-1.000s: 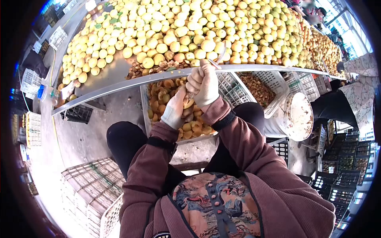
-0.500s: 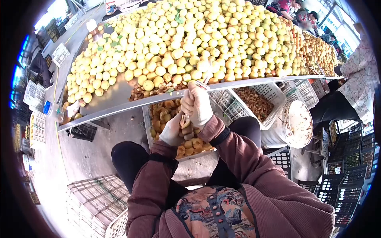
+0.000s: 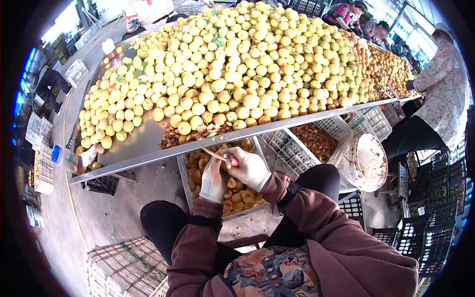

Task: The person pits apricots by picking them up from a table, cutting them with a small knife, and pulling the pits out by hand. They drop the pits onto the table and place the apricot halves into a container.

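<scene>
My white-gloved hands meet just over the near table edge, above a crate (image 3: 257, 204) of halved apricots. My right hand (image 3: 250, 170) is closed around a slim hand tool (image 3: 234, 162) with a red end; a thin brownish length of it points left. Fingers hide its working end, so its exact kind does not show. Against it, my left hand (image 3: 213, 179) is curled closed, and what lies inside its fingers is hidden. Whole yellow apricots (image 3: 217, 84) are heaped on the metal table (image 3: 143, 133). Brown pits or scraps (image 3: 185, 138) lie near its rim.
To the right are a white crate of brown pits (image 3: 316, 141) and a stained white bucket (image 3: 370, 163). A blue-lidded jar (image 3: 58, 156) stands at the table's left corner. Another person in a patterned jacket (image 3: 440, 89) works at right; stacked crates (image 3: 126, 262) stand lower left.
Both hands have come down and back from the table's rim. The right hand has turned, showing the tool's red end. The cut apricot seen earlier at my left fingers no longer shows there.
</scene>
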`<control>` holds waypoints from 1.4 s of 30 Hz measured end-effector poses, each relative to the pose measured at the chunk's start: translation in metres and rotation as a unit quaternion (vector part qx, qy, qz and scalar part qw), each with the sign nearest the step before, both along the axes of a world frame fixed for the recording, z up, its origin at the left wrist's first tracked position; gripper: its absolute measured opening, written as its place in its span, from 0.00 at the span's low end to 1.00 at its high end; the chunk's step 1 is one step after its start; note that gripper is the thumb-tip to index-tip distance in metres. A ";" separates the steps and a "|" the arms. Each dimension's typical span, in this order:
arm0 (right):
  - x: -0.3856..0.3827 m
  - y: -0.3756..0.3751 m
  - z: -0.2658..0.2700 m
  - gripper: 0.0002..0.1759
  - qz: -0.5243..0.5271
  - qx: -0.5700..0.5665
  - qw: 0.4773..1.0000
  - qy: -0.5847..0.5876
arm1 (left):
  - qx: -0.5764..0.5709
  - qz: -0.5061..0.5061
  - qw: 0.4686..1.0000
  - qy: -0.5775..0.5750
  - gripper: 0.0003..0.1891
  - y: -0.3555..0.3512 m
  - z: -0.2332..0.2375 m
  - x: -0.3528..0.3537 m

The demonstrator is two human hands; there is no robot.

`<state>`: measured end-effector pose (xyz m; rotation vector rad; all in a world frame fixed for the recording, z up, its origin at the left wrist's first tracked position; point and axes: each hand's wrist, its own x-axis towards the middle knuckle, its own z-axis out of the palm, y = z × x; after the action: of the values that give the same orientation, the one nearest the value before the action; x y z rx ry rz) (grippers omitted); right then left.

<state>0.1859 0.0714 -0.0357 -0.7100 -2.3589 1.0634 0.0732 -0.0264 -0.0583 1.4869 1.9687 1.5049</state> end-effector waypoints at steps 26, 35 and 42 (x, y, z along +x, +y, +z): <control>-0.014 -0.012 -0.031 0.14 -0.091 0.002 0.989 0.120 | -0.008 0.134 0.727 -0.673 0.07 -0.002 -0.030 -0.011; -0.010 0.027 -0.011 0.12 -0.122 -0.303 0.920 0.217 | -0.018 0.065 0.868 -0.492 0.10 0.003 -0.093 -0.016; -0.003 0.038 -0.001 0.16 -0.162 -0.193 0.949 0.188 | -0.104 0.036 0.885 -0.453 0.09 -0.003 -0.104 -0.029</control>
<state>0.1833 0.1090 -0.0363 -0.9014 -1.6633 1.3810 0.0445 -0.0298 -0.1622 0.4457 1.5149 1.5383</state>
